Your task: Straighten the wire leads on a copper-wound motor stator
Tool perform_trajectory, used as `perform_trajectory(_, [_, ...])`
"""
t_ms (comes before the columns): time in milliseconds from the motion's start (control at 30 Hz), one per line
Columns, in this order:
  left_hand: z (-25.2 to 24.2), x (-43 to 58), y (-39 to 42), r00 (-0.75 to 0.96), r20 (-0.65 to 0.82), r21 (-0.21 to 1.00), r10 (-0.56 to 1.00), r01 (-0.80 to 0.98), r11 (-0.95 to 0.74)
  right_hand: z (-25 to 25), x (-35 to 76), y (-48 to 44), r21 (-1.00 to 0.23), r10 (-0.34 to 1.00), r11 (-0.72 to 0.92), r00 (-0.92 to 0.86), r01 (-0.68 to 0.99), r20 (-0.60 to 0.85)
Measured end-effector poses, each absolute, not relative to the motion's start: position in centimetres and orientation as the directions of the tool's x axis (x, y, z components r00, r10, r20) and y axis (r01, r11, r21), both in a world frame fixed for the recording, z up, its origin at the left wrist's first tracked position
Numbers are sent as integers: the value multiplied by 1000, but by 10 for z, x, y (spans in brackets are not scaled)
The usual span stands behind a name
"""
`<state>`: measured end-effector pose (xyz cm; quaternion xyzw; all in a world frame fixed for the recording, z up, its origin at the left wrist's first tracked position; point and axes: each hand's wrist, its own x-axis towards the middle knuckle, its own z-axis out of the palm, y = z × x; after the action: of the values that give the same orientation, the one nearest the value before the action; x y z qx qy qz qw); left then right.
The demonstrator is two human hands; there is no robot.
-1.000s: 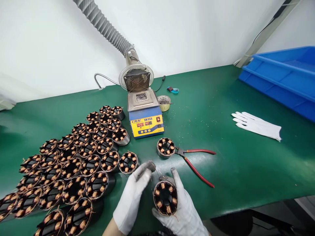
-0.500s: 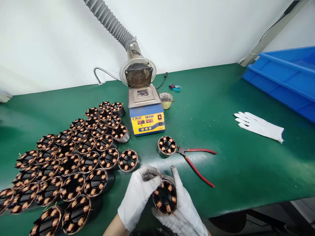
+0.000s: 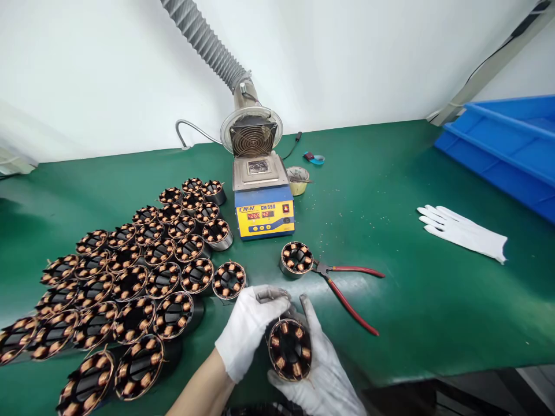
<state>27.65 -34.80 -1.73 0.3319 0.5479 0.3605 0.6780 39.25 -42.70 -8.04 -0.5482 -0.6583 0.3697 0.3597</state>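
A motor stator [image 3: 289, 374] with copper coils around a black ring rests in my gloved right hand [image 3: 326, 361], which grips it from the right and below with its open face up. My gloved left hand [image 3: 255, 320] is at its upper rim, thumb and fingers pinched together over a thin wire lead [image 3: 280, 318]; the pinch point itself is partly hidden. Just beyond my hands another stator [image 3: 296, 259] stands on the bench, touching the jaws of red-handled pliers [image 3: 347, 297]. The pliers lie with their handles spread.
Rows of similar stators [image 3: 159, 252] cover the left of the green bench [image 3: 373, 196]. A blue-and-yellow CM 558 heating unit [image 3: 265, 219] stands behind, below an exhaust hose [image 3: 208, 43], beside a small cup [image 3: 297, 180]. At right are a white glove [image 3: 463, 231] and blue bins [image 3: 498, 153].
My left hand's fingers have straightened and drawn together at the stator's upper rim. My right hand keeps its hold on the stator. The view has shifted slightly, and the unit's display digits differ.
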Motion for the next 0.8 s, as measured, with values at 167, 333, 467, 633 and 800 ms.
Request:
perform_trajectory(167, [-13,261,-360,-49,-391,912,919,-154,380,-79,397,-426,-848,982,181,-137,498,128])
perform_trajectory(333, [-18,246,-379,161,-498,859,852,-41,510,-79,399,-429,-778,964,264,-157,569,212])
perform_trajectory(467, [-19,251,-370,241,-458,887,856,64,456,-77,399,-431,-799,983,181,-76,574,169])
perform_trajectory(633, [-23,255,-363,162,-440,898,883,65,435,-74,398,-430,-820,985,170,-81,546,150])
perform_trajectory(800, [-37,250,-373,-20,-397,906,918,-169,388,-84,394,-429,-840,985,175,-89,513,150])
